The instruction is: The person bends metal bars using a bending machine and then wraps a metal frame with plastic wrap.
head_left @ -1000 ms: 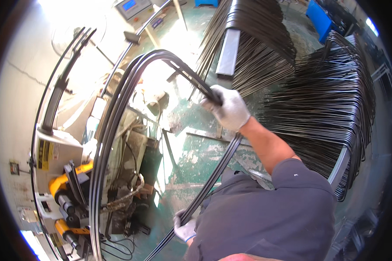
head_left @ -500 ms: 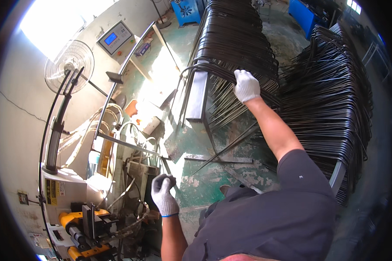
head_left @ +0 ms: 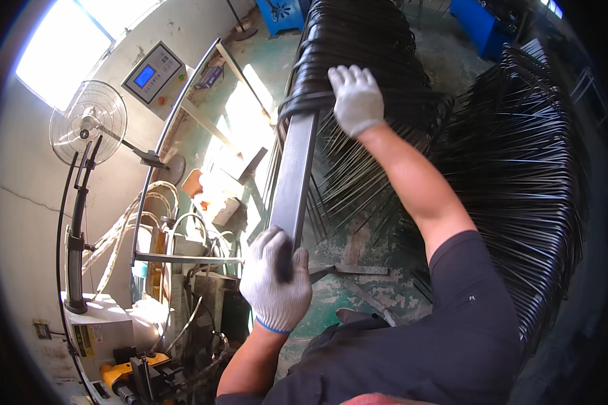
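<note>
The largest thing is the right-hand stack [head_left: 520, 189] of black bent rods, which stands at the person's right side. A little smaller in the view is the middle stack [head_left: 365, 40], also of black bent rods; these hang over a grey metal beam [head_left: 294, 172], and their bends lie across its top. The near part of this beam is bare. At the left, a round fan [head_left: 88, 121] stands near the wall, and a control box [head_left: 153, 73] with a blue screen is beyond it. The gloved left hand [head_left: 275, 280] is at the near end of the beam, its fingers half bent; whether they grasp it, I cannot tell. The gloved right hand [head_left: 357, 101] has its fingers stretched and released, above the nearest rods of the middle stack.
</note>
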`<state>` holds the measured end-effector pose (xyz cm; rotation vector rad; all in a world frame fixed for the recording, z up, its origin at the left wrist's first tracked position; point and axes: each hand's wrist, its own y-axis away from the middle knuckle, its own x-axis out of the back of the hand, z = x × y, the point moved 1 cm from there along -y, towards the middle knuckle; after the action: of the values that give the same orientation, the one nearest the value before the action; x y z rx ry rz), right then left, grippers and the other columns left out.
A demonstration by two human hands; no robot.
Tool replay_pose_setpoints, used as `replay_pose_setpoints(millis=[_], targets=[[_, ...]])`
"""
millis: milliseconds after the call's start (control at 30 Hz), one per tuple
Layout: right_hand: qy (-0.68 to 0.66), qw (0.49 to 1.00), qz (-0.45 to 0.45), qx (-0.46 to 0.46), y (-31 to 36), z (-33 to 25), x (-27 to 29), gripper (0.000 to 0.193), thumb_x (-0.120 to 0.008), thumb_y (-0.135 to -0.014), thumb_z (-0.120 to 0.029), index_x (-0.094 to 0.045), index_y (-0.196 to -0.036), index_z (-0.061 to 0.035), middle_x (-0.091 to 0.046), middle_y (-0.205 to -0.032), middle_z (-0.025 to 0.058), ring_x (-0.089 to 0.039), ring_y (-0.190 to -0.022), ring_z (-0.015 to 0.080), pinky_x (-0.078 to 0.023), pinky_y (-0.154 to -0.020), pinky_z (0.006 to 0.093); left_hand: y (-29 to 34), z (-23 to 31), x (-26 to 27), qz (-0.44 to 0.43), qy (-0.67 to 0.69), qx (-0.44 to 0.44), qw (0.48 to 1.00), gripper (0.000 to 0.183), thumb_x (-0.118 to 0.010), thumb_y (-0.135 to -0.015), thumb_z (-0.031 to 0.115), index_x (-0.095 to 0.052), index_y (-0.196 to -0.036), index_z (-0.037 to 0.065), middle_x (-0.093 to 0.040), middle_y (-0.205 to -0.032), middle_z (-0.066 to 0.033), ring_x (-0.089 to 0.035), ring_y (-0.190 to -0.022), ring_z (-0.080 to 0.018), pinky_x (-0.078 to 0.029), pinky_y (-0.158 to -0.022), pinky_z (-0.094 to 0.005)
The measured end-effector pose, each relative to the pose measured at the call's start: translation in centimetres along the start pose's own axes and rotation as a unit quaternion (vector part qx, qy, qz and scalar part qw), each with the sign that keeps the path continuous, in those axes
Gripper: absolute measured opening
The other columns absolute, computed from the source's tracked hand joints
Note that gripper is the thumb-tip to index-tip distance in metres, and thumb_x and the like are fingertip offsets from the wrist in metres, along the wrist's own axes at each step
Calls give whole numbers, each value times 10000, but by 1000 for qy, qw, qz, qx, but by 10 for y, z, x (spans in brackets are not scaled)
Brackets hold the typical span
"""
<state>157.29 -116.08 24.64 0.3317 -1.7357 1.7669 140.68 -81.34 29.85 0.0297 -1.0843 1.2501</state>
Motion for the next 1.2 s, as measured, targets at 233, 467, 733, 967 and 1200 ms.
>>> replay_pose_setpoints(millis=[233, 467, 733, 967, 1200], targets=[[52, 940, -218, -256, -89, 77, -176, 466, -529, -1043, -182, -554, -1506, -230, -600, -1487, 75, -609, -1332, 330, -394, -1169, 552, -7, -5, 1, -34, 7, 13, 999, 252, -729, -824, -68, -685, -1069, -27, -707, -1161, -237, -716, -1055, -412, -567, -955, -428], [20, 885, -318, -339, -111, 51, -175, 681, -581, -1027, -194, -301, -1647, -161, -462, -1619, 130, -508, -1449, 367, -374, -1202, 578, -6, -10, 6, -6, 11, 4, 1000, 246, -744, -809, -68, -696, -1045, -22, -726, -1128, -223, -727, -1059, -418, -584, -951, -446], [-97, 982, 61, -149, 42, -32, -111, 444, -546, -1062, -308, -509, -1380, 0, -594, -1334, 245, -600, -1224, 386, -479, -1038, 497, 6, -16, 16, 6, 42, 20, 999, 200, -742, -822, 119, -682, -994, 36, -703, -1114, -157, -695, -1005, -346, -585, -830, -444], [-402, 870, -281, -49, 409, -231, 66, 381, -594, -1050, -297, -620, -1255, 23, -677, -1175, 217, -656, -1065, 347, -525, -917, 458, 162, -54, 89, -12, 126, 144, 981, 238, -736, -838, 180, -726, -1059, 90, -719, -1100, -103, -689, -1046, -340, -550, -929, -457], [-234, 605, -745, 156, 605, -286, 192, 321, -667, -1007, -249, -687, -1178, 22, -715, -1071, 176, -679, -944, 316, -541, -826, 449, 571, -93, 196, 210, -2, 579, 787, 300, -592, -933, 234, -741, -1133, 68, -750, -1132, -193, -714, -1070, -377, -573, -934, -468]])
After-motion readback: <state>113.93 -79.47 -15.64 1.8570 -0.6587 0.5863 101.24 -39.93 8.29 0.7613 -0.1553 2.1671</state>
